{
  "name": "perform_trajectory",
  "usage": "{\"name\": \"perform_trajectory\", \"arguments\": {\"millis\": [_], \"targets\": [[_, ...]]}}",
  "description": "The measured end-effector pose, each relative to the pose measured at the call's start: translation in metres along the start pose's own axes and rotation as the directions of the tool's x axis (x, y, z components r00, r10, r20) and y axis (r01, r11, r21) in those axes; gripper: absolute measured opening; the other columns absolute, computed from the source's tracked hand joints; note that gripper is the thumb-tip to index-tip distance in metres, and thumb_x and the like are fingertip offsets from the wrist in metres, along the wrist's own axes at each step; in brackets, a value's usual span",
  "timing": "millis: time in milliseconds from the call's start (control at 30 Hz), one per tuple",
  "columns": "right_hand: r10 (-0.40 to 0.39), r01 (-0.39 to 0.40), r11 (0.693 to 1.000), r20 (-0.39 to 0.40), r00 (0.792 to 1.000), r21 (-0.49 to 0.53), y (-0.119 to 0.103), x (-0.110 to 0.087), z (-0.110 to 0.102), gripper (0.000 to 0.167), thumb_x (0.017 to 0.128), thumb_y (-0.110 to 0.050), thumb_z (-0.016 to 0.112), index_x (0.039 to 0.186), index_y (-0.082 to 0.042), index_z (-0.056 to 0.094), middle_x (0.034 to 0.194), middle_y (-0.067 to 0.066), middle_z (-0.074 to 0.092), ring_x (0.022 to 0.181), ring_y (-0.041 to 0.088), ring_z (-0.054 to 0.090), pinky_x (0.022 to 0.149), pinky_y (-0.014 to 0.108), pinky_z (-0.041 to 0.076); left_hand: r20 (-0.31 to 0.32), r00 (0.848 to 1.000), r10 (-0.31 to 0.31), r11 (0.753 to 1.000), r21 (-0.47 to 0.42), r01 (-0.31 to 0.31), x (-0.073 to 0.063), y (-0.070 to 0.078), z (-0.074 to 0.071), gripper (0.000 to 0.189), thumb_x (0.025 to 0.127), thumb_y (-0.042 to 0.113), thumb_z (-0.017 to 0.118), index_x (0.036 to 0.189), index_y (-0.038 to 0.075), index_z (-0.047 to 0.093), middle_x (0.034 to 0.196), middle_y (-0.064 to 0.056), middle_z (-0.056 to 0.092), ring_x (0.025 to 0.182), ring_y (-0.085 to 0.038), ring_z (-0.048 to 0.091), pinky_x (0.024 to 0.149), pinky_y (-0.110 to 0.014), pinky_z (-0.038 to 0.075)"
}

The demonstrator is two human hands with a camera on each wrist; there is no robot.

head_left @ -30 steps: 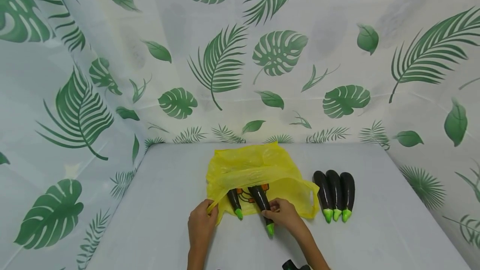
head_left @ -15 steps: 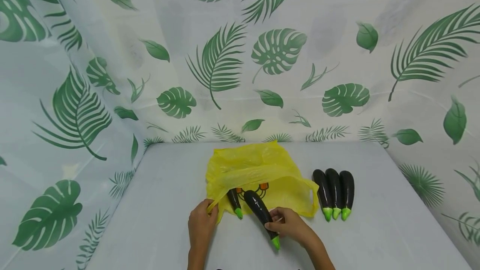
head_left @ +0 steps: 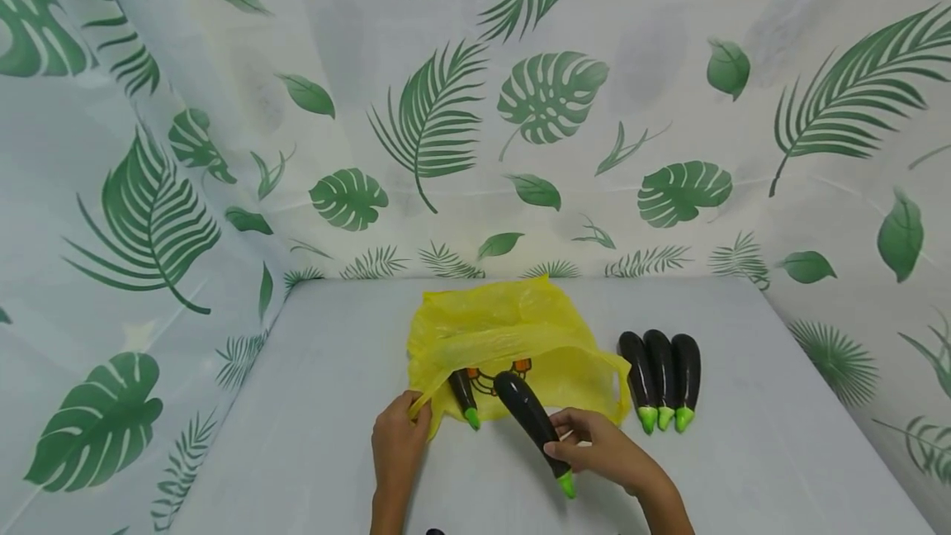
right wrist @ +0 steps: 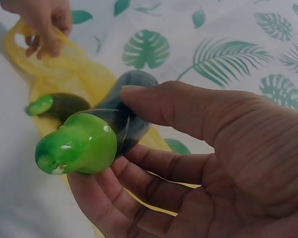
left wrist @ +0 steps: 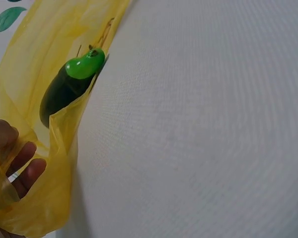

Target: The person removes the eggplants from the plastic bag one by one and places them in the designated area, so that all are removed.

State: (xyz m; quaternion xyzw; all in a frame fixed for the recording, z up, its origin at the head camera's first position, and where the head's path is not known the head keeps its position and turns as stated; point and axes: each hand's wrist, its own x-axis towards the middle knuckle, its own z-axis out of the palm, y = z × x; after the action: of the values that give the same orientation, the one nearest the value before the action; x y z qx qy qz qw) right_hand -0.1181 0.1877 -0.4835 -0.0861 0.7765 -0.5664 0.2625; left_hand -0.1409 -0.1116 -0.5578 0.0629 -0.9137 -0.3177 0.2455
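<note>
My right hand [head_left: 600,451] grips a glossy dark eggplant [head_left: 526,411] near its green stem end, thumb on one side and fingers curled on the other. Its thick end points back toward the mouth of a yellow plastic bag [head_left: 483,312]. At the bag's left front, my left hand [head_left: 401,436] holds the bag's handle, which loops through the fingers in the left wrist view. A second eggplant [head_left: 463,396] lies partly inside the bag, its green stem [left wrist: 84,65] poking out of the opening. The right wrist view shows the held eggplant's green cap [right wrist: 79,144] up close.
Three more eggplants [head_left: 658,382] lie side by side on the white table [head_left: 312,370], just right of the bag. A leaf-printed sheet [head_left: 461,130] hangs behind and along the sides. A small dark object [head_left: 435,532] shows at the bottom edge.
My right hand has drawn the eggplant out of the bag's mouth, toward me and to the right. My left hand stays on the handle, and the other eggplants have stayed put.
</note>
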Motion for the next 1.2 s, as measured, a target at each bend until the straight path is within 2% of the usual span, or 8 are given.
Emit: {"name": "perform_trajectory", "arguments": {"millis": [200,400,500,633,733,1000,1200], "targets": [[-0.033,0.033,0.999,-0.024,0.999,0.012,0.001,-0.006,-0.015,0.047,0.092,-0.024,0.064,0.126,0.006,0.055,0.1,0.01,0.068,0.09,0.02,0.062,0.071,0.037,0.056,-0.014,0.999,0.028,1.0,-0.013,-0.029,0.0,0.0,0.0,0.004,0.081,0.011,0.071,0.082,0.007,0.071,0.064,0.005,0.059,0.058,-0.005,0.045,0.054,-0.023,0.042],[-0.016,0.016,1.0,-0.148,0.989,-0.004,0.005,-0.016,-0.034,0.053,0.091,-0.025,0.065,0.13,0.008,0.051,0.107,0.014,0.066,0.094,0.02,0.062,0.074,0.035,0.056,-0.024,0.999,0.039,0.999,-0.031,-0.039,0.001,0.001,-0.002,0.003,0.081,0.01,0.071,0.082,0.008,0.071,0.064,0.006,0.059,0.057,-0.005,0.046,0.053,-0.022,0.042],[0.016,-0.021,1.0,-0.243,0.97,-0.017,0.01,-0.021,-0.043,0.056,0.092,-0.027,0.065,0.133,0.007,0.049,0.116,0.017,0.065,0.097,0.02,0.065,0.076,0.034,0.056,-0.032,0.999,0.04,0.999,-0.032,-0.041,0.001,0.001,-0.002,0.004,0.079,0.009,0.072,0.083,0.007,0.071,0.064,0.006,0.06,0.057,-0.005,0.046,0.054,-0.022,0.043],[0.092,-0.099,0.995,-0.361,0.928,0.0,0.017,-0.026,-0.055,0.063,0.091,-0.031,0.066,0.138,0.006,0.044,0.125,0.019,0.06,0.103,0.02,0.064,0.079,0.034,0.057,-0.021,0.999,0.03,0.999,-0.034,-0.031,0.0,0.001,-0.002,0.006,0.078,0.008,0.073,0.084,0.009,0.072,0.065,0.005,0.06,0.058,-0.005,0.047,0.055,-0.022,0.044],[0.123,-0.128,0.992,-0.416,0.901,0.015,0.022,-0.032,-0.065,0.067,0.091,-0.033,0.066,0.14,0.006,0.041,0.126,0.02,0.057,0.102,0.017,0.063,0.08,0.032,0.057,-0.012,1.0,0.02,0.999,-0.033,-0.02,-0.001,0.002,-0.001,0.006,0.078,0.007,0.072,0.084,0.01,0.072,0.066,0.006,0.061,0.058,-0.005,0.048,0.055,-0.022,0.044],[0.15,-0.132,0.989,-0.473,0.868,0.071,0.031,-0.046,-0.089,0.074,0.095,-0.037,0.061,0.145,0.008,0.031,0.132,0.023,0.05,0.09,-0.006,0.058,0.083,0.031,0.056,-0.017,1.0,0.015,1.0,-0.025,-0.016,-0.001,0.003,-0.001,0.008,0.078,0.006,0.073,0.083,0.011,0.072,0.066,0.006,0.061,0.058,-0.005,0.047,0.055,-0.022,0.043],[0.158,-0.147,0.987,-0.508,0.846,0.063,0.043,-0.054,-0.109,0.078,0.096,-0.04,0.057,0.146,0.011,0.025,0.137,0.029,0.043,0.086,-0.015,0.051,0.083,0.03,0.056,-0.007,1.0,0.007,1.0,-0.02,-0.007,-0.001,0.004,-0.002,0.006,0.078,0.007,0.072,0.084,0.009,0.072,0.066,0.006,0.061,0.058,-0.005,0.047,0.055,-0.023,0.043]]}}
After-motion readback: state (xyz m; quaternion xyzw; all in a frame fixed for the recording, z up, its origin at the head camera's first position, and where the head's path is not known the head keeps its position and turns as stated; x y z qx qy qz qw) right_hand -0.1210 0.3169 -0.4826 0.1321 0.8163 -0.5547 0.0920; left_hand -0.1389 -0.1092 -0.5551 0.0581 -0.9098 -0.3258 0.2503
